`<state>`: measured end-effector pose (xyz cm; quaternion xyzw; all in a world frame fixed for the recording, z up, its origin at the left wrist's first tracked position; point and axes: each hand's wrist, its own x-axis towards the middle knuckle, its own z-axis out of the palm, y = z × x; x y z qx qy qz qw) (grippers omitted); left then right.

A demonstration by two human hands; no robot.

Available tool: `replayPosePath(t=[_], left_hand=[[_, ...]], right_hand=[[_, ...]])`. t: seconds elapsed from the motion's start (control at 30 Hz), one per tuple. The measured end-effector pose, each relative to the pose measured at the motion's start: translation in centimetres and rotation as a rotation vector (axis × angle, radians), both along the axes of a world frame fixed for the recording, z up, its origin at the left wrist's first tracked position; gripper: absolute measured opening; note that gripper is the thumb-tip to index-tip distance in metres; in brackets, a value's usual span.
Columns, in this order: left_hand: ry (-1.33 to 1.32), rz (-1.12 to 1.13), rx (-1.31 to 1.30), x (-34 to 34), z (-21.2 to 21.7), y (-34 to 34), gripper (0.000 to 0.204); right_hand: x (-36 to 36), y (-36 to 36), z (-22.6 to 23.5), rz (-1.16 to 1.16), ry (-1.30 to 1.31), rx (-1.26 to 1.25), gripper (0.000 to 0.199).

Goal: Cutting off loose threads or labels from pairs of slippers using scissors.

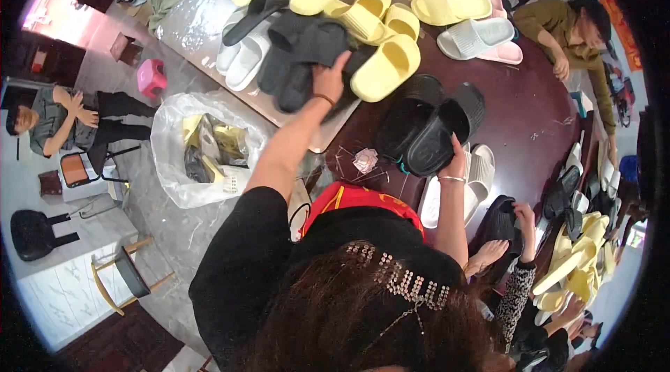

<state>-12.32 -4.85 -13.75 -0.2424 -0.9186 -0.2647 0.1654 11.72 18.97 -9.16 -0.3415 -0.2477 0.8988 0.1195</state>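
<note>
My left hand reaches into a pile of black slippers on the table, its fingers closed at the edge of one and partly hidden. My right hand grips a black slipper by its side, above the dark red tabletop. More black slippers lie right behind that one. A white pair rests under my right forearm. Yellow slippers sit just right of my left hand, and white slippers lie to its left.
A clear plastic bag with yellow and dark items stands on the floor at left, near a pink stool. Co-workers' hands handle a black slipper at right. Another person leans over the far right side. Yellow slippers are heaped at right.
</note>
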Motion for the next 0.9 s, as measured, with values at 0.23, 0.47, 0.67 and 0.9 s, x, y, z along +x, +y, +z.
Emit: replayPosePath(t=[0.23, 0.47, 0.67, 0.9], left_hand=[[-0.078, -0.053, -0.158, -8.2, 0.5, -4.1, 0.054], [-0.338, -0.150, 0.200, -15.8, 1.8, -8.4, 0.051], [-0.403, -0.075, -0.132, -9.1, 2.0, -7.9, 0.052], [-0.042, -0.040, 0.117, 1.0, -0.1, -11.6, 0.051]], right_hand=[[1.8, 0.7, -1.0, -0.028, -0.033, -0.052, 0.032], [1.5, 0.7, 0.3, -0.044, -0.064, 0.000, 0.033], [1.4, 1.9, -1.9, -0.048, -0.108, -0.048, 0.034], [1.5, 3.6, -5.6, -0.050, -0.208, 0.003, 0.034]])
